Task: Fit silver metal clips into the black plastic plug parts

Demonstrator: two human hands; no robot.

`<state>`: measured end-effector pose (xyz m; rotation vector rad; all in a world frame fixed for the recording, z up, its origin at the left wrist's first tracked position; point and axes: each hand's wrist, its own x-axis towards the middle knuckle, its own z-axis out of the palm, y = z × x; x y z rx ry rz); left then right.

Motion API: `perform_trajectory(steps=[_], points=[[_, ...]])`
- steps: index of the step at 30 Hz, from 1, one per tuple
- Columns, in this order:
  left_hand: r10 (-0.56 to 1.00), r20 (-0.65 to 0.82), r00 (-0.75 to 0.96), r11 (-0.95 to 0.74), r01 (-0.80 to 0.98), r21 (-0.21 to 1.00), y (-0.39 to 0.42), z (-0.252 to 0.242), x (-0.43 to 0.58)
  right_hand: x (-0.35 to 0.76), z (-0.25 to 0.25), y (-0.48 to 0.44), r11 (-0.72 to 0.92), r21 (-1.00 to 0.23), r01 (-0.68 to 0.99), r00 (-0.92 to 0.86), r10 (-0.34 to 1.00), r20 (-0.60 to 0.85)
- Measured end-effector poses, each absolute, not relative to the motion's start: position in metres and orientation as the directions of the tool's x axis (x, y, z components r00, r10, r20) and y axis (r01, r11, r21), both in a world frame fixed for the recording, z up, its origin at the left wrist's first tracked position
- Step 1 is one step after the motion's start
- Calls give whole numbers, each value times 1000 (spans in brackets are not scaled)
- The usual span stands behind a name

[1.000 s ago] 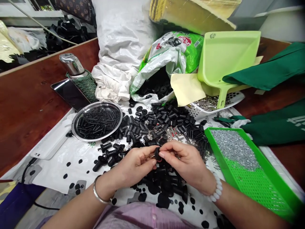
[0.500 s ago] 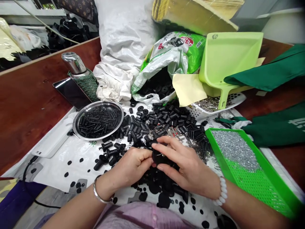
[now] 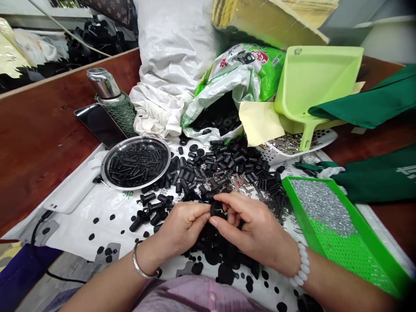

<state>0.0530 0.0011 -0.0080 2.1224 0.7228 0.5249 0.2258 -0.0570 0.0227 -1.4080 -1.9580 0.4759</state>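
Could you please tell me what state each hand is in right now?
Left hand: closed, pinching a small black part.
Right hand: closed, holding the same small black part.

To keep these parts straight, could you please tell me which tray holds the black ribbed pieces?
The round steel tray holds them; the green perforated tray holds small silver pieces instead.

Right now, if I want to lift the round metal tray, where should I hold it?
Probably by the raised rim of the steel tray, coming from its left side. The rim is a thin, bare, round edge there, so fingers can hook it. The black pieces fill the middle, and loose ones crowd against its right edge.
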Motion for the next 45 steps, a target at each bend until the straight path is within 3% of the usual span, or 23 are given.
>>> perform_trajectory(steps=[4, 11, 17, 22, 26, 32, 41, 45], points=[[670, 248, 700, -574, 276, 771, -3, -14, 55, 221, 24, -58, 345, -626, 699, -146, 927, 347], [620, 393, 679, -625, 125, 771, -1, -23, 53, 214, 15, -61, 486, -400, 777, -244, 818, 520], [491, 472, 732, -785, 136, 605, 0, -22, 49, 219, 14, -70, 543, -444, 713, -293, 806, 515], [407, 562, 720, -891, 177, 418, 1, -23, 50, 221, 17, -75, 552, -386, 739, -309, 787, 534], [377, 614, 693, -912, 161, 378, -3, -23, 52, 218, 12, -79, 544, -342, 766, -306, 777, 550], [376, 603, 703, -908, 149, 392, -3, -24, 56, 221, -1, -78, 531, -394, 751, -272, 791, 548], [439, 454, 775, -800, 107, 591, -3, -19, 56, 242, 15, -83, 529, -457, 715, -300, 823, 482], [431, 390, 814, -787, 129, 603, -6, -18, 55, 242, 12, -84, 587, -383, 713, -397, 789, 469]])
